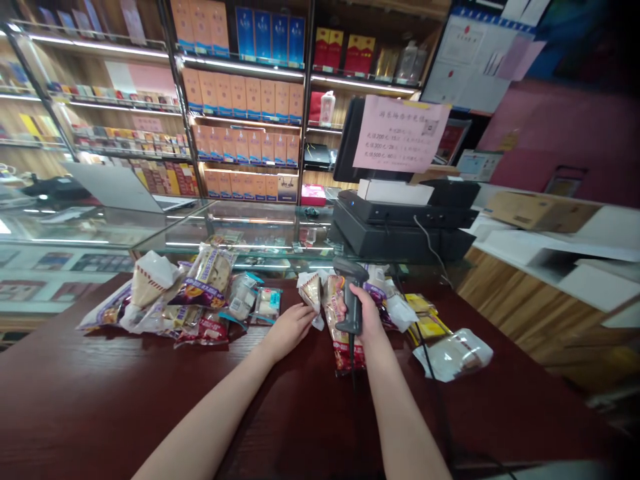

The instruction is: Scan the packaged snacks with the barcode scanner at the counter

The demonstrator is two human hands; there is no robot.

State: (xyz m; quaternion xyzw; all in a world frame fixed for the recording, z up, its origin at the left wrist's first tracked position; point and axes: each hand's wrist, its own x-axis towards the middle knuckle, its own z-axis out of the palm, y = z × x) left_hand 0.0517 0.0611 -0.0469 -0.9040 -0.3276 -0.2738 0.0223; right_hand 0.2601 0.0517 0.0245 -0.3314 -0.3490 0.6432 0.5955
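Observation:
My right hand (369, 312) is wrapped round the grip of a dark grey barcode scanner (354, 303), held upright with its head away from me. A black cord hangs from the foot of its handle. My left hand (289, 328) closes its fingers on the near side of a triangular wrapped sandwich (311, 291) in white film with a striped edge. The thumb of this hand is hidden. Under and behind the scanner lies a red snack packet (345, 347), partly covered. Purple-and-white packets (383, 300) show just right of my right hand.
On the left of the dark red table (165, 400) lie heaped bread packets (210, 273) and another wrapped sandwich (150, 283). A yellow packet (423, 317) and a clear-and-white package (455, 353) lie right, by the black cord. Beyond stand a glass counter (250, 223), monitor (350, 147) and laptop (115, 187).

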